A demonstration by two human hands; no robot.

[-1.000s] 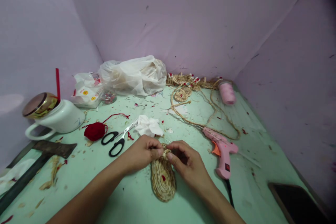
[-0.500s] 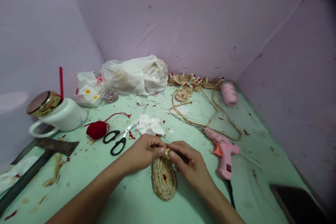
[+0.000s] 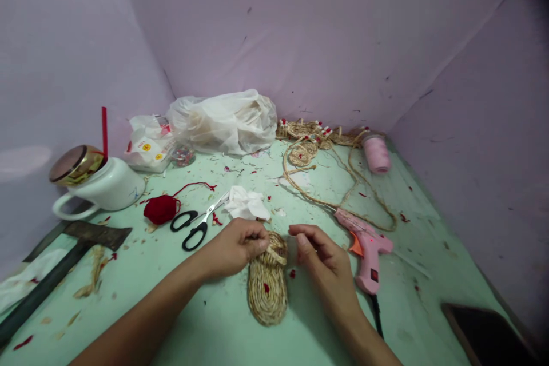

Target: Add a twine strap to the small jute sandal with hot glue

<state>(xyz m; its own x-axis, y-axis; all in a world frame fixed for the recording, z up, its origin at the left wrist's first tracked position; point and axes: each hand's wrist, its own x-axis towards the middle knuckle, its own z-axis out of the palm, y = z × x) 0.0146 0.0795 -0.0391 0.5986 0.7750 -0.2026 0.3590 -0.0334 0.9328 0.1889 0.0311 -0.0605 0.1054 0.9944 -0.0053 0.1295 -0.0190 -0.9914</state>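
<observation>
On the table in front of me lies a flat oval straw slipper (image 3: 267,291), coiled from braided cord, with a red spot near its middle and a band across its upper part. My left hand (image 3: 234,247) pinches the pale band at the slipper's upper left. To the right of the slipper, apart from it, my right hand (image 3: 323,260) is curled with thumb and index finger close together. Anything thin between those fingers is too small to make out. A small red scrap (image 3: 292,274) lies between the slipper and my right hand.
Left are scissors (image 3: 195,235), red yarn (image 3: 160,209), an axe (image 3: 92,234) and a white mug (image 3: 115,186). A pink glue gun (image 3: 369,257) and a dark phone-like slab (image 3: 484,331) lie right. Behind are plastic bags (image 3: 231,123), straw cord (image 3: 347,168) and a pink spool (image 3: 377,154).
My right hand has moved off the slipper to the right, baring its upper end and band. My left hand has kept its pinch there. The view has shifted slightly.
</observation>
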